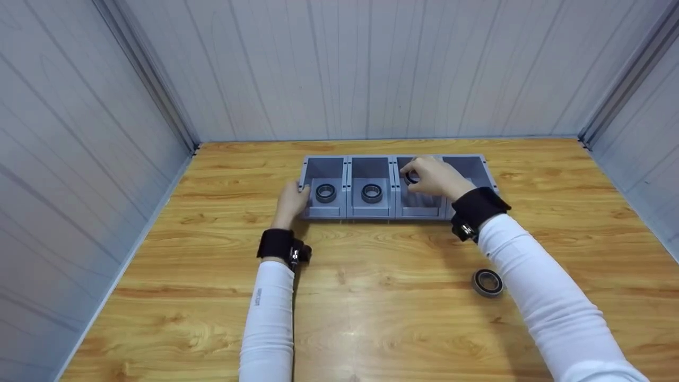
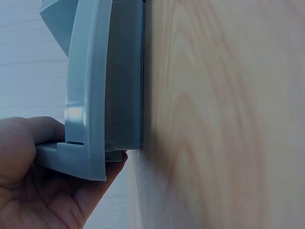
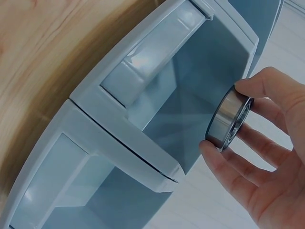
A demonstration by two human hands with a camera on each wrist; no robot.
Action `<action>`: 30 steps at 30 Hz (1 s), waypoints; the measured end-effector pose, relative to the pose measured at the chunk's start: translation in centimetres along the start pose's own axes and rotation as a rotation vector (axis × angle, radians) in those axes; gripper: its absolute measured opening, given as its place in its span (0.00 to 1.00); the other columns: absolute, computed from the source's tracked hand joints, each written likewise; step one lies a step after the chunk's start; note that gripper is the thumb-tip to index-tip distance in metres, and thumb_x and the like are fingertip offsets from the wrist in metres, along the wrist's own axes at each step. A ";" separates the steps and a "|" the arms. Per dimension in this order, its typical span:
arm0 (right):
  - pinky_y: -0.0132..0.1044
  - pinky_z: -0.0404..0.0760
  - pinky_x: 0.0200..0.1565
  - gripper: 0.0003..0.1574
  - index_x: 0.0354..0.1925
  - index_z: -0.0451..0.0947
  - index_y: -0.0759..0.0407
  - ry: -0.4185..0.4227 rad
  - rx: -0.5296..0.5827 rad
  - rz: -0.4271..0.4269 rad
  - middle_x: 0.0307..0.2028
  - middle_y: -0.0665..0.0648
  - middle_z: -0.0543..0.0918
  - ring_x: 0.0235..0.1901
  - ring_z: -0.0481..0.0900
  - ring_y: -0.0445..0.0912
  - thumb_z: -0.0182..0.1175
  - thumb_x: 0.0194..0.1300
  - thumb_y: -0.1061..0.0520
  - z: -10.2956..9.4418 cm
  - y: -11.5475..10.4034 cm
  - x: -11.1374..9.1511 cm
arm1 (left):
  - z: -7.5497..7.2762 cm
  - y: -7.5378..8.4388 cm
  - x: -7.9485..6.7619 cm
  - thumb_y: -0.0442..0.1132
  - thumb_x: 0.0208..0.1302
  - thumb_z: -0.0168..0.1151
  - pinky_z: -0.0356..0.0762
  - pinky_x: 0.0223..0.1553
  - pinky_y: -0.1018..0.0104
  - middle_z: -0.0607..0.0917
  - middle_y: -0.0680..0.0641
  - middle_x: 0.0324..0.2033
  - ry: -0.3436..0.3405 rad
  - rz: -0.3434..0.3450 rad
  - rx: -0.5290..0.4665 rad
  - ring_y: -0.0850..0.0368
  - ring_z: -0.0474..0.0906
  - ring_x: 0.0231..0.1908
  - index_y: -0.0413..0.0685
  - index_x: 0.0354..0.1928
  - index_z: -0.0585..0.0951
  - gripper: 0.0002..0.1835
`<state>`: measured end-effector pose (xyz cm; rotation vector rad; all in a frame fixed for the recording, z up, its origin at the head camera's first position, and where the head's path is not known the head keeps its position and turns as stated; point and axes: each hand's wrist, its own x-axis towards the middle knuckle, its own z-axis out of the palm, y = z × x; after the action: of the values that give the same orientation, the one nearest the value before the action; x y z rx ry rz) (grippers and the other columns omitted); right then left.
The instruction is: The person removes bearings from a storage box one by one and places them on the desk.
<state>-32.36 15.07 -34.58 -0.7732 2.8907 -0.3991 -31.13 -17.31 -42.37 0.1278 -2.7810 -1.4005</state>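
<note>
A grey bin row point(image 1: 370, 212) with several compartments stands on the wooden table. My left hand point(image 1: 291, 204) grips the bin row's left side wall; in the left wrist view the thumb point(image 2: 45, 129) lies inside the wall and fingers reach around outside. Between thumb and fingertips, my right hand point(image 3: 271, 157) pinches a ball bearing point(image 3: 228, 118) above the third compartment from the left. One bearing point(image 1: 325, 193) lies in the leftmost compartment, and another bearing point(image 1: 372, 193) in the second. The right hand partly hides the held bearing and the fourth compartment in the head view.
Another bearing point(image 1: 487, 283) lies on the wooden table point(image 1: 371, 318), beside my right forearm. Pale panels point(image 1: 339, 69) wall the table at the back and on both sides.
</note>
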 end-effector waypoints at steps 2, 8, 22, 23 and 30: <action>0.44 0.72 0.37 0.28 0.56 0.76 0.61 -0.001 -0.003 -0.008 0.52 0.61 0.79 0.37 0.73 0.51 0.62 0.56 0.58 0.0 -0.1 -0.1 | 0.0 0.0 0.0 0.37 0.68 0.48 0.61 0.24 0.68 0.64 0.52 0.19 0.002 -0.004 0.003 0.59 0.62 0.20 0.47 0.23 0.65 0.13; 0.48 0.75 0.43 0.27 0.56 0.76 0.61 -0.007 -0.003 -0.014 0.53 0.62 0.78 0.44 0.76 0.54 0.62 0.57 0.58 -0.1 -0.1 -0.2 | 0.1 -0.1 0.0 0.37 0.68 0.47 0.61 0.24 0.68 0.64 0.52 0.19 0.005 0.010 0.011 0.58 0.62 0.20 0.45 0.25 0.68 0.12; 0.47 0.73 0.44 0.26 0.57 0.75 0.61 -0.023 0.026 0.004 0.55 0.63 0.75 0.48 0.75 0.55 0.61 0.59 0.57 -0.8 -0.5 -1.4 | 0.1 0.1 -0.1 0.36 0.68 0.47 0.61 0.27 0.68 0.65 0.51 0.20 0.023 0.021 0.024 0.56 0.65 0.24 0.46 0.25 0.69 0.11; 0.46 0.72 0.44 0.26 0.57 0.75 0.61 -0.026 0.028 0.005 0.55 0.63 0.75 0.47 0.75 0.55 0.61 0.60 0.57 -0.9 -0.5 -1.4 | 0.1 0.1 -0.1 0.37 0.68 0.47 0.62 0.27 0.68 0.65 0.51 0.20 0.020 0.018 0.024 0.56 0.65 0.24 0.45 0.25 0.69 0.11; 0.45 0.73 0.41 0.27 0.57 0.75 0.61 -0.048 0.023 0.006 0.56 0.63 0.74 0.46 0.76 0.55 0.62 0.59 0.57 -1.6 -0.9 -1.6 | 0.0 0.1 0.0 0.37 0.68 0.47 0.63 0.29 0.67 0.67 0.51 0.21 0.010 0.015 0.024 0.56 0.66 0.26 0.38 0.32 0.75 0.11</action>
<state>-30.81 15.50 -32.77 -0.7601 2.8383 -0.4061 -31.15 -17.18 -42.28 0.1141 -2.7851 -1.3597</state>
